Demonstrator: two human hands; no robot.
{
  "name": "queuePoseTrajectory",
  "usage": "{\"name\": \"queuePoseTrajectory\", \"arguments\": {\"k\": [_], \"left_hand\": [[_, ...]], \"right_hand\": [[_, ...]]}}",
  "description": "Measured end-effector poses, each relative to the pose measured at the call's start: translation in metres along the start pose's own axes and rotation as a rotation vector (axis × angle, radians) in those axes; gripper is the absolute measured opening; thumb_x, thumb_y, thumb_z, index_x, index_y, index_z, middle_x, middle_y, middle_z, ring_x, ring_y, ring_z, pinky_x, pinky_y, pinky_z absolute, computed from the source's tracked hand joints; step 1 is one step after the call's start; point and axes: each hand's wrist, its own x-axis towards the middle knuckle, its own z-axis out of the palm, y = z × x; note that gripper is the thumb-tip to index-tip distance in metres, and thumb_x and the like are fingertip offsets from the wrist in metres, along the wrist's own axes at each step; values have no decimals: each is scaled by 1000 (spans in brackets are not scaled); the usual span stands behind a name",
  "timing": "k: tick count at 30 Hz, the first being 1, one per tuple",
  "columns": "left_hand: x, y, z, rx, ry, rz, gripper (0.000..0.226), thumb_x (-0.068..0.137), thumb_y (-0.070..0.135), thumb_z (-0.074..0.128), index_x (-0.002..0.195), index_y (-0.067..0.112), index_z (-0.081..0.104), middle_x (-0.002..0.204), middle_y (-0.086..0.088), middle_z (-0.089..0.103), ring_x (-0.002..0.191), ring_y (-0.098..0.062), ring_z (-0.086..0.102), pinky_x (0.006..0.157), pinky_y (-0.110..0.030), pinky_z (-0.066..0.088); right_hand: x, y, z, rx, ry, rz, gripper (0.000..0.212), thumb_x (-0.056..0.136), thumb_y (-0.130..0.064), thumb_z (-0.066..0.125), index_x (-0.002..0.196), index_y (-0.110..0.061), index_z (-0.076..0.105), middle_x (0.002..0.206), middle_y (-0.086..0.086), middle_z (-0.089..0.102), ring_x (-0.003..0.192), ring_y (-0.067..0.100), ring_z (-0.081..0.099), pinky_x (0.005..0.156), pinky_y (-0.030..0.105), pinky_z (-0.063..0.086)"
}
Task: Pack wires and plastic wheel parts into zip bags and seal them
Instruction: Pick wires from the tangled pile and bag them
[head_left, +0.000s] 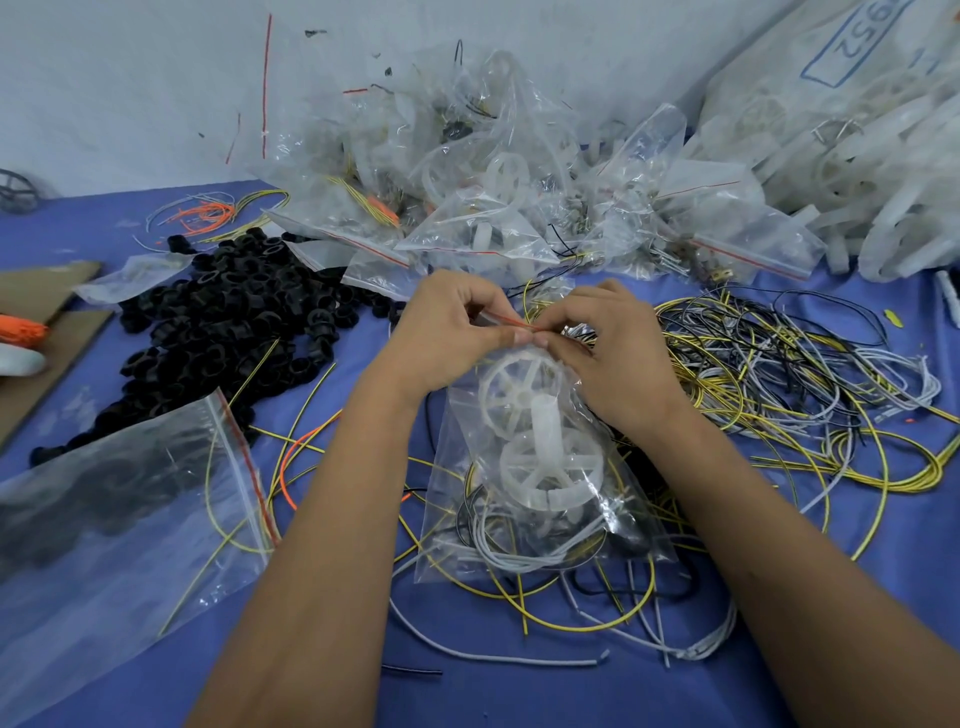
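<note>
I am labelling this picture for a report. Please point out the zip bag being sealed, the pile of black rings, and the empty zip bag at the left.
zip bag being sealed (524, 519), head view, clear lower body.
pile of black rings (228, 322), head view, pile middle.
empty zip bag (119, 514), head view, clear middle.

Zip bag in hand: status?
Left hand and right hand both pinching the red seal strip. Zip bag holds white wheel parts and wires. Loose wires underneath, not blocking.
</note>
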Motion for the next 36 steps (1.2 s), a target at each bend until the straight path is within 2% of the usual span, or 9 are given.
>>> {"name": "queuePoseTrajectory", "arguments": {"k": [3, 6, 9, 13, 18, 24, 28, 32, 36], "left_hand": [[-2, 1, 0, -19, 22, -3, 10, 78, 7, 87, 84, 6, 80, 79, -15, 77, 72, -20, 69, 73, -39, 55], [-4, 1, -2, -66, 64, -10, 11, 78, 3, 86, 86, 4, 78, 84, -22, 76, 77, -30, 70, 79, -58, 57], [-6, 3, -3, -124, 84, -26, 11, 79, -1, 84, 86, 0, 75, 88, -33, 71, 78, -29, 64, 82, -65, 54], [-7, 5, -3, -142, 73, -18, 16, 80, -3, 82, 79, 8, 71, 88, -36, 69, 77, -29, 61, 77, -62, 53], [-5, 6, 1, -159, 55, -1, 22, 78, -4, 84, 72, 14, 72, 83, -36, 68, 75, -28, 57, 74, -45, 45], [-7, 6, 1, -175, 70, -10, 21, 81, -5, 81, 75, 12, 71, 92, -34, 72, 82, -29, 63, 77, -59, 54], [-9, 5, -1, -215, 98, -7, 13, 82, -6, 79, 82, 4, 71, 92, -34, 72, 81, -30, 67, 81, -51, 56], [-9, 6, -1, -252, 108, 13, 14, 83, -4, 79, 79, 8, 73, 79, -20, 74, 70, -17, 67, 72, -33, 56], [-9, 7, -2, -272, 112, 16, 13, 81, -4, 80, 77, 6, 73, 86, -29, 73, 77, -27, 66, 76, -40, 54]], "right_hand": [[0, -1, 0, 4, 21, 4, 4, 87, -18, 77, 85, -15, 75, 81, -9, 67, 82, 24, 53, 74, 42, 46], [0, -2, 0, 4, 31, 17, 4, 86, -15, 76, 84, -12, 74, 80, -8, 66, 82, 25, 54, 74, 44, 47], [0, -2, -1, 10, 34, 39, 4, 87, -13, 76, 84, -11, 74, 80, -6, 66, 83, 26, 55, 76, 45, 47], [1, -3, -1, 5, 28, 37, 2, 87, -13, 76, 86, -11, 75, 79, -10, 62, 83, 25, 54, 76, 44, 46], [0, -4, -1, 30, 29, 25, 3, 87, -15, 77, 90, -14, 76, 82, -9, 65, 85, 24, 54, 78, 43, 46], [0, -4, 0, 51, 43, 25, 5, 87, -15, 77, 86, -11, 75, 81, -5, 67, 83, 26, 54, 76, 43, 46], [0, -3, -1, 50, 43, 41, 4, 87, -14, 77, 86, -10, 75, 81, -4, 67, 83, 26, 55, 77, 42, 45], [1, -5, -1, 65, 39, 49, 3, 87, -12, 77, 86, -10, 75, 80, -4, 67, 84, 25, 55, 77, 41, 46], [0, -4, -1, 72, 36, 62, 3, 87, -13, 77, 87, -10, 75, 81, -6, 67, 85, 24, 55, 79, 41, 47]]}}
